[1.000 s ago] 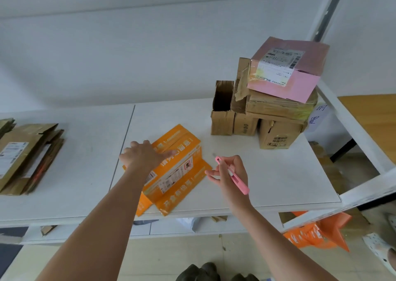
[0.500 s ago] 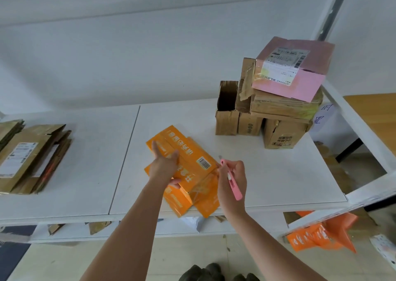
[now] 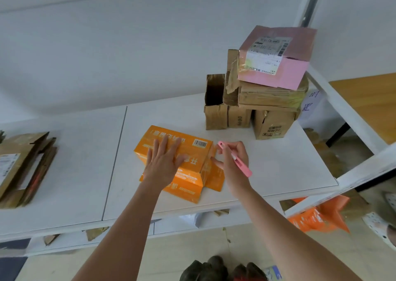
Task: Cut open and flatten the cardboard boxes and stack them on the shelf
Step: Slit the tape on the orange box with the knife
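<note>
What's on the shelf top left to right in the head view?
Flattened cardboard stack → orange box under the left hand → right hand holding the pink cutter → brown boxes with the pink box on top.

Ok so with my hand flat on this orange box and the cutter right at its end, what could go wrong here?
The pink cutter in your right hand works close to your left hand pressing the orange box; a slip could nick those fingers. The box sits near the shelf front edge, so pushing might slide it off.
</note>
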Demonstrator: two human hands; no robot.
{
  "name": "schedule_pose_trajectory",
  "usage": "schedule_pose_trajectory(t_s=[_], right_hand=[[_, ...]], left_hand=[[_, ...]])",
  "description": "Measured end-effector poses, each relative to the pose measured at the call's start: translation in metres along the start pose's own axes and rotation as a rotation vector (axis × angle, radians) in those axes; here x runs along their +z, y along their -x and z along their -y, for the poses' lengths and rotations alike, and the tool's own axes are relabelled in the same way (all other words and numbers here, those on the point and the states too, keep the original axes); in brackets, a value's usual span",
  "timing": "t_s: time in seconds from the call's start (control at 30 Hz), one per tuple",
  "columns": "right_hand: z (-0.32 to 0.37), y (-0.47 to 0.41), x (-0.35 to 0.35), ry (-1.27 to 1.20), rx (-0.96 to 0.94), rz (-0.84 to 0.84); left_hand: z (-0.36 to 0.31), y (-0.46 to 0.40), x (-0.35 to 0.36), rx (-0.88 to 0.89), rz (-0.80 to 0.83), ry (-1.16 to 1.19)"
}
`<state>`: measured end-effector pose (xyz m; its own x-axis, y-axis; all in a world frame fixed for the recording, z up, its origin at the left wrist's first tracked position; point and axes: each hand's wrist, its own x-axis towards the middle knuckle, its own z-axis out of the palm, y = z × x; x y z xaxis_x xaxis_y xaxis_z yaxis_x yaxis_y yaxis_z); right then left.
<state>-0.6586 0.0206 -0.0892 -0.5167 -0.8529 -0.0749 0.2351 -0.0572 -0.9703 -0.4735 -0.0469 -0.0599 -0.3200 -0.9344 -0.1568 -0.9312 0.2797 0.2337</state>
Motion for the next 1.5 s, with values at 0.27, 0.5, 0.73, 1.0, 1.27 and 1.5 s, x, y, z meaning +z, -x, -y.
schedule_pose_trajectory(t_s=[0.27,0.5,0.73,1.0,1.27,1.5], right_hand=[[-0.012,0.014,0.002,-0.007,-0.014,0.013],[-0.004,-0.006,-0.001,0.03,-0.011,-0.027],[-0.001,-0.008,-0.004,0.121,-0.024,0.002],[0.003,-0.009,-0.01,0.268,-0.039,0.035],[0.008,0.002,-0.019,0.314,-0.063,0.099],[0.012,0.014,-0.02,0.338,-0.091,0.133]], left_hand=[[0.014,-0.013,0.004,-0.015,0.161,0.017],[-0.013,-0.01,0.023,-0.101,0.037,0.023],[-0.011,-0.018,0.024,-0.105,0.097,0.011],[-0.01,-0.017,0.027,-0.09,0.076,0.009],[-0.01,-0.017,0.026,-0.087,0.069,0.004],[-0.009,-0.018,0.027,-0.092,0.07,-0.012]])
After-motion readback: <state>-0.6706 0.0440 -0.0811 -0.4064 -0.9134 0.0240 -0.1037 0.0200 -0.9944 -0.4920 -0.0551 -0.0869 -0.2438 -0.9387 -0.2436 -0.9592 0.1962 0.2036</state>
